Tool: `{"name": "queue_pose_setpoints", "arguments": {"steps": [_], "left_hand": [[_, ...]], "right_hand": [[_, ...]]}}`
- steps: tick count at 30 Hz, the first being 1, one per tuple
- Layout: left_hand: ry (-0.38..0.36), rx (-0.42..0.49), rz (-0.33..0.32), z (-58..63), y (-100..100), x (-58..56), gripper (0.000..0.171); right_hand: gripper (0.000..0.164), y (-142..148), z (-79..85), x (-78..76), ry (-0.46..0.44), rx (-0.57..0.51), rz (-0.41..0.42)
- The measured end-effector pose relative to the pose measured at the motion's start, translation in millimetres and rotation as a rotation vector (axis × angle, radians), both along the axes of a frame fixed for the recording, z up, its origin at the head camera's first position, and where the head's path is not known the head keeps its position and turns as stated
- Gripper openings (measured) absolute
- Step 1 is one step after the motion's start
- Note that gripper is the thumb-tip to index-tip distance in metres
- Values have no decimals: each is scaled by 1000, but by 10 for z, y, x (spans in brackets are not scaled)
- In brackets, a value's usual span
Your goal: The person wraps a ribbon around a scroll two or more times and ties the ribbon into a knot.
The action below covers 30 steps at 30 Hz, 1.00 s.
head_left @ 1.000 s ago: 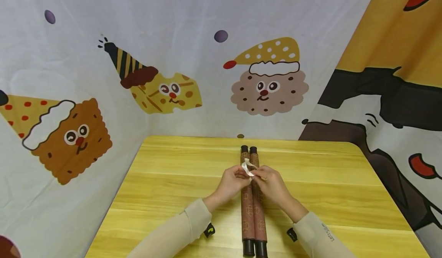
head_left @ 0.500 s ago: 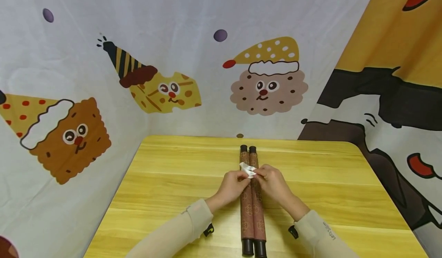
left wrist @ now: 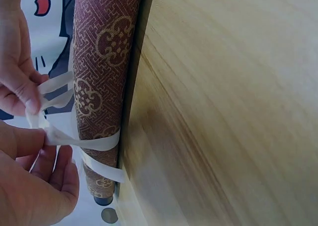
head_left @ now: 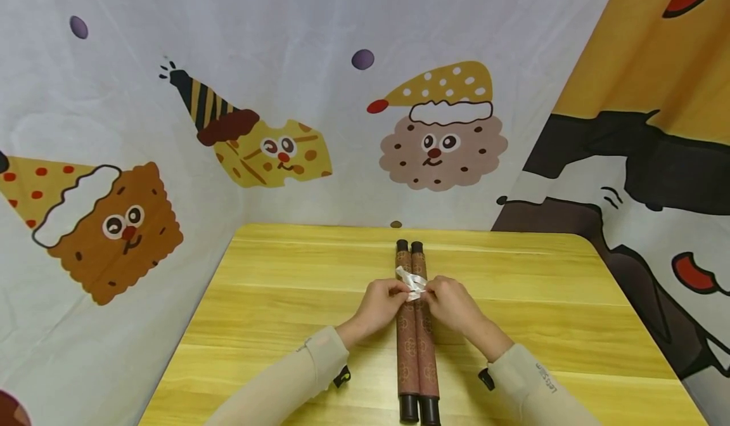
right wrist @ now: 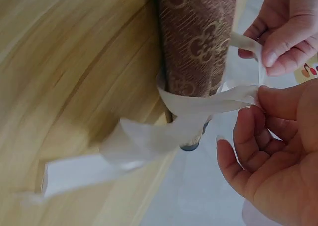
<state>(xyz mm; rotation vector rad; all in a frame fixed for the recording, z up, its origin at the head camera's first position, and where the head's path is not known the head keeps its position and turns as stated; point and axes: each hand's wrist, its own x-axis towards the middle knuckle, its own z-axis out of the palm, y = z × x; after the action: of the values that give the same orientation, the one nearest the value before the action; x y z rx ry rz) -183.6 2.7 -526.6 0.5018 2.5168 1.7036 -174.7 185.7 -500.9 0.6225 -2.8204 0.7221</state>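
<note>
A hanging scroll [head_left: 408,350], rolled up from both ends into two side-by-side rolls, lies lengthwise on the table. Its brown-red brocade carries gold flower motifs, and dark knobs cap the ends. White ribbon [head_left: 412,280] crosses its far half; in the left wrist view the ribbon [left wrist: 102,143] wraps round the roll. My left hand [head_left: 381,302] pinches one part of the ribbon between thumb and forefinger, left of the rolls. From the right, my right hand [head_left: 454,305] pinches another part. In the right wrist view a loose ribbon tail [right wrist: 79,174] trails over the wood. The ribbon's crossing is partly hidden by fingers.
The wooden table [head_left: 274,274] reaches back to a white cloth backdrop [head_left: 319,33] printed with cartoon snacks. Black straps [head_left: 342,376] show below both sleeve cuffs.
Both hands have drawn slightly apart, left and right, each still pinching ribbon. The ribbon between them has come lower and flatter over the rolls. The scroll stays in place.
</note>
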Motion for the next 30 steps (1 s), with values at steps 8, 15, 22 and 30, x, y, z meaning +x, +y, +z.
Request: {"name": "queue_pose_setpoints", "arguments": {"steps": [8, 15, 22, 30], "left_hand": [[121, -8, -7, 4, 27, 171, 6], [269, -87, -120, -34, 97, 333, 16], [298, -142, -126, -51, 133, 378, 33], [271, -209, -105, -96, 176, 474, 47]], "right_hand": [[18, -31, 86, -25, -203, -101, -88], [24, -40, 123, -40, -337, -122, -141], [21, -66, 134, -45, -453, -185, -173], [19, -82, 125, -41, -679, -424, -176]]}}
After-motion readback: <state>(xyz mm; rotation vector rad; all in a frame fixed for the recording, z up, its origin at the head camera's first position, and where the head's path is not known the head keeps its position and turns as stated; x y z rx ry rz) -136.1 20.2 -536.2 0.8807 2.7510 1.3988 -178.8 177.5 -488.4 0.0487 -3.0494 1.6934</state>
